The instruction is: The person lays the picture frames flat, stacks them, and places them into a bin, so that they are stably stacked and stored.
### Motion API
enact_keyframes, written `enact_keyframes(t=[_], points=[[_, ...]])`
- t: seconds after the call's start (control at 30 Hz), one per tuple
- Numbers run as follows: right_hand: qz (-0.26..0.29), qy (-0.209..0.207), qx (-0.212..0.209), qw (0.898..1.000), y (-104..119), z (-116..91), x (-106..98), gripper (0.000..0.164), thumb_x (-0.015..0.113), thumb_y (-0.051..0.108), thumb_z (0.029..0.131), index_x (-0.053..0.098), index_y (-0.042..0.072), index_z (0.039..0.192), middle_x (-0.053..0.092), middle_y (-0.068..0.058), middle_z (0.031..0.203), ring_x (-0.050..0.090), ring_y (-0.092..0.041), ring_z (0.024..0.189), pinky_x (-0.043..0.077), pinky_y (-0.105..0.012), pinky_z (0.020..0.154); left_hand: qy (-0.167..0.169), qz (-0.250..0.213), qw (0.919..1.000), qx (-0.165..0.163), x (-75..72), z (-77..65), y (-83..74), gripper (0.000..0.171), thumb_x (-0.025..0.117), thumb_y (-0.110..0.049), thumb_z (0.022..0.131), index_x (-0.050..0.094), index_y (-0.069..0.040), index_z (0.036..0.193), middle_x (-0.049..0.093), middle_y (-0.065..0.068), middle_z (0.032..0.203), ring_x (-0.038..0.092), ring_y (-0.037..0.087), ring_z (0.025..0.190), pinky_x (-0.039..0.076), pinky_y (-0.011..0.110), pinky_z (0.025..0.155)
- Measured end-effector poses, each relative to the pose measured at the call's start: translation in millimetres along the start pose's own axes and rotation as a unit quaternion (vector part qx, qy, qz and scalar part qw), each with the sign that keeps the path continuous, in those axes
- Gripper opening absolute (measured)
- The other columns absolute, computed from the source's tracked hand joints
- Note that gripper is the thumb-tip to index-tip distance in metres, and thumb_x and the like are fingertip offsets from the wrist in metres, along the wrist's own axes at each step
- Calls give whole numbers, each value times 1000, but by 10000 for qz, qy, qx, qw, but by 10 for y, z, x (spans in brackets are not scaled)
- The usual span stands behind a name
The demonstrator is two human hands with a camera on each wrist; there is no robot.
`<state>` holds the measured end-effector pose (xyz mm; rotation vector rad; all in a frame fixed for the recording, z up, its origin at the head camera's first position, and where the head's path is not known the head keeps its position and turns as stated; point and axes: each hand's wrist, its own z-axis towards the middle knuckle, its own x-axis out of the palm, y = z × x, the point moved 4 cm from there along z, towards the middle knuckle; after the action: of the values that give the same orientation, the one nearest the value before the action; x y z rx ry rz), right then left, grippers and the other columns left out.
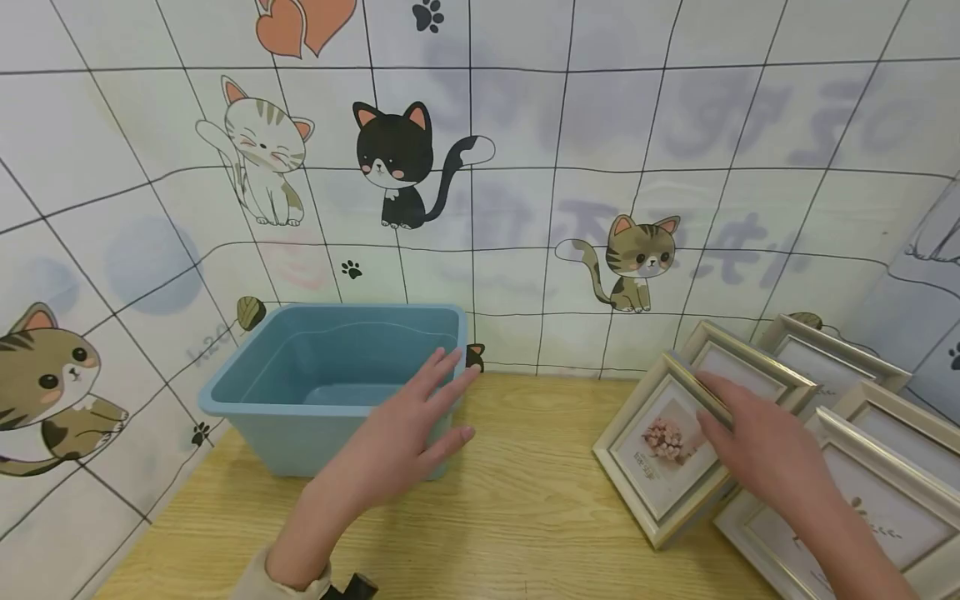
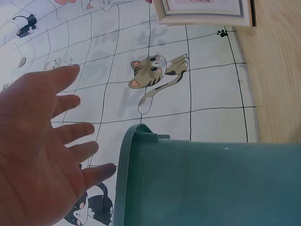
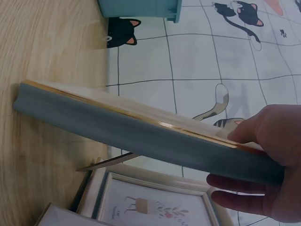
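Observation:
My right hand grips the upper edge of a picture frame with a pink flower print. In the right wrist view, the thumb lies on the front of that frame and the other fingers are behind it. The picture frame leans back, its lower corner at the table. Over the right front of a blue plastic basin hovers my left hand, its fingers spread and nothing in it. The left wrist view shows the left hand beside the basin's rim, palm visible.
Several more picture frames stand at the right, behind and beside the gripped one. A wooden table lies under everything. The wall behind is covered with cat-patterned grid paper.

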<state>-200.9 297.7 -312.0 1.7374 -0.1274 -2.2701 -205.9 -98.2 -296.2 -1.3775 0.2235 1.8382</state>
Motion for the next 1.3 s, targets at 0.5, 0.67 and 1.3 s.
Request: enact_keyframes(t=[0.5,0.67,1.3], points=[[756,-1483,-18,9860,-41,-103,69,37,64,11,101,62,4,137,32,4,48,23,-8,42,24,-29,44,-504,-1594,9830,760,141,-68,-211,62,63,-24,104,37,-26,160,29,-7,165,33,20,149,40,52,110],[1261,-1797,-22,9756,-36,-161,53,35,68,10,99,67,6,133,72,-23,90,32,-3,46,29,-27,46,-517,-1849,9781,799,225,-51,-200,61,63,-21,104,39,-23,160,32,-6,164,32,21,149,37,54,112],[3205,-1040,-485,9403,254,-387,68,40,71,1,95,68,9,134,63,25,129,54,11,118,45,-8,87,-191,-2840,9547,873,733,44,-252,54,57,-15,107,41,-13,158,40,6,160,44,27,142,47,44,105]])
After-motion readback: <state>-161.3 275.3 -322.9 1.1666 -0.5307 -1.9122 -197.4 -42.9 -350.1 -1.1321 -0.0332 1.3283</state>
